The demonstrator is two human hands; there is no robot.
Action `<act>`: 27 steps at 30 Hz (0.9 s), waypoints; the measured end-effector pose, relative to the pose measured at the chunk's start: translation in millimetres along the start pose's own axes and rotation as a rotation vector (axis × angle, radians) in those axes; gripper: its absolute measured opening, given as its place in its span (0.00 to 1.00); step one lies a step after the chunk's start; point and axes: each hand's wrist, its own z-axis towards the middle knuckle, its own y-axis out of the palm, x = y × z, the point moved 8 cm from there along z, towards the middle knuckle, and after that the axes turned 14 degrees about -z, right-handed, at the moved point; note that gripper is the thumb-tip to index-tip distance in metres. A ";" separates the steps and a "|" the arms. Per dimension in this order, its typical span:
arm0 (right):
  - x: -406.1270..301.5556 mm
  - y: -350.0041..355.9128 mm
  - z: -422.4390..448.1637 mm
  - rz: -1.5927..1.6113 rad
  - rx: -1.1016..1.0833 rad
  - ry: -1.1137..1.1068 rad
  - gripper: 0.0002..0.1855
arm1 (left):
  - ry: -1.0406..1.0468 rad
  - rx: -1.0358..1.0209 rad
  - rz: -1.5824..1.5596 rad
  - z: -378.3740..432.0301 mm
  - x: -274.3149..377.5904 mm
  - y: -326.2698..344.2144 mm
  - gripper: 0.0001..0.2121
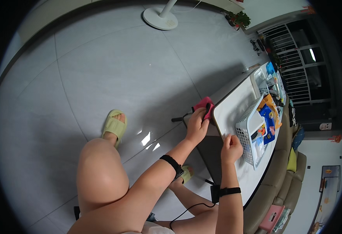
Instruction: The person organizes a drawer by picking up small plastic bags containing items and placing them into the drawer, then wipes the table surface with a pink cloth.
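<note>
My left hand (pixel 197 124) grips a bright pink cloth item (pixel 203 103) with a black edge, beside the rounded corner of the white table (pixel 228 114). Part of the item hangs past my fingers, and its exact kind is unclear. My right hand (pixel 231 149) is curled into a loose fist at the table's near edge, with nothing visible in it. Close by it stands a light blue perforated plastic basket (pixel 245 143) holding a blue packet (pixel 267 120), an orange packet (pixel 271 105) and other small goods. Each forearm wears a black strap.
Under the table is a dark woven panel (pixel 210 155). Past the table runs a brown leather sofa (pixel 271 166) with a pink box (pixel 271 218). A white round stand base (pixel 160 19) rests on the tiled floor. My feet wear green slippers (pixel 114 127).
</note>
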 end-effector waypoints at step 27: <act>-16.2 -5.2 9.2 0.010 0.082 -0.312 0.14 | -0.295 0.201 0.166 -83.2 -90.5 -49.8 0.12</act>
